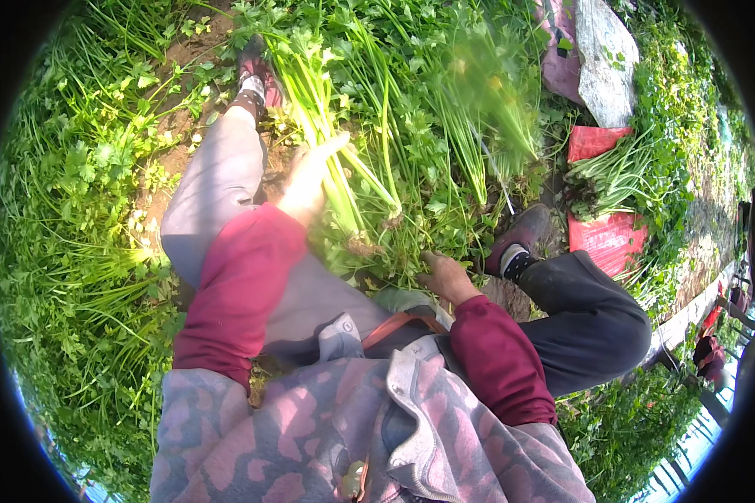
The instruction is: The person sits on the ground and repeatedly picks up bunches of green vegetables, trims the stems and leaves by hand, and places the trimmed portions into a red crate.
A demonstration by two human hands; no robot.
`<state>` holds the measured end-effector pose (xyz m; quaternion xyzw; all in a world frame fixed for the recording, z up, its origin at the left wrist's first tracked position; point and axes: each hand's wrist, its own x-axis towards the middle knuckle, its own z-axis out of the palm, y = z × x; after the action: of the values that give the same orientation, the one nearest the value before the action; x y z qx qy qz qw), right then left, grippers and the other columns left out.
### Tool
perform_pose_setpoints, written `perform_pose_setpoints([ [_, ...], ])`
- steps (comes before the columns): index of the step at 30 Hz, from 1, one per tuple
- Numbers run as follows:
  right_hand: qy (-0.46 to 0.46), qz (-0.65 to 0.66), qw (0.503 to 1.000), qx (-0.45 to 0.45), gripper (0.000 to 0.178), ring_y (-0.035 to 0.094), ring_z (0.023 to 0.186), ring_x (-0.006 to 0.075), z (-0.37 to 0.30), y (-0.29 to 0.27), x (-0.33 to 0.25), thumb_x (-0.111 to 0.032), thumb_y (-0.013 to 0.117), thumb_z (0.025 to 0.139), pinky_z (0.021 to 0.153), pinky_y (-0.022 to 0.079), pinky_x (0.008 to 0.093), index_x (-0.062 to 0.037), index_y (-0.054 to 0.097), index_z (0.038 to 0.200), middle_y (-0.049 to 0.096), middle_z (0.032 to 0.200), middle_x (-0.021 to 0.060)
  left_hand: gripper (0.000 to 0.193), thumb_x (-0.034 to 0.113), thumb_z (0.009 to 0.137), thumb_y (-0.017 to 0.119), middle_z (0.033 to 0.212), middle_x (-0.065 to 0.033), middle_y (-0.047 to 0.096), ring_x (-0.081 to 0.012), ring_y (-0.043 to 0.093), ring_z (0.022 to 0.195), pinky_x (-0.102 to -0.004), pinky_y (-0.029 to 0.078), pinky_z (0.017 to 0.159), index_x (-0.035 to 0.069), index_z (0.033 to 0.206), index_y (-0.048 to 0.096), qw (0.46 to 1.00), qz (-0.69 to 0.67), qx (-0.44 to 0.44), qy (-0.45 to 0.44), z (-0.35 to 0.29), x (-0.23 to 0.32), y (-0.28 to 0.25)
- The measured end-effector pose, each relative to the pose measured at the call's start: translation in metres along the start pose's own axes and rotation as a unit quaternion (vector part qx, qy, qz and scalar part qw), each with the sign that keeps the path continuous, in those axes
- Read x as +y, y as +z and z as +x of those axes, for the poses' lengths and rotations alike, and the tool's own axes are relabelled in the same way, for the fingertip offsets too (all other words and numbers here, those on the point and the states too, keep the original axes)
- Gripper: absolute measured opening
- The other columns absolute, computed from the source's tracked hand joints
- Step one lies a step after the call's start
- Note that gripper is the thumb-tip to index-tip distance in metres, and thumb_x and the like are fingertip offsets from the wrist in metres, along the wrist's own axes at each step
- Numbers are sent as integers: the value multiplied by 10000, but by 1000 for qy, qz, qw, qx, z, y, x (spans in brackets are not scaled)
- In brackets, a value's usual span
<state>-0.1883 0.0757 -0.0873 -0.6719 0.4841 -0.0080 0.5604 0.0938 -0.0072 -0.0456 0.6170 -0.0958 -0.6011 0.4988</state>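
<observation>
My left hand (pixel 306 180) is closed around a bunch of celery (pixel 341 201) with long pale green stalks. The bunch slants over my left leg, leaves at the far end and brown roots toward me. Strong sunlight washes out the hand and part of the stalks. Low in front of me, just right of those roots, my right hand (pixel 450 278) has its fingers bent among loose leaves and stems. What lies between these fingers is hidden by the greens. More celery stalks (pixel 466 163) lie beyond it, roots toward me.
Leafy celery (pixel 75 184) grows thickly on the left. At right, a bundle of cut celery (pixel 608 180) lies on a red sheet (pixel 608 239). Beyond it is a grey-white sheet (pixel 604 63). My shoes (pixel 524 230) rest among the plants, legs spread.
</observation>
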Motion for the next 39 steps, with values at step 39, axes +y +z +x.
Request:
perform_pose_setpoints([
  [39,52,468,882,34,398,376,533,39,-17,8,-93,-421,518,959,476,263,188,-40,586,1053,456,623,-40,454,232,853,674,994,-79,661,-174,639,868,-305,535,772,40,1245,549,948,-114,-269,-130,-14,-28,24],
])
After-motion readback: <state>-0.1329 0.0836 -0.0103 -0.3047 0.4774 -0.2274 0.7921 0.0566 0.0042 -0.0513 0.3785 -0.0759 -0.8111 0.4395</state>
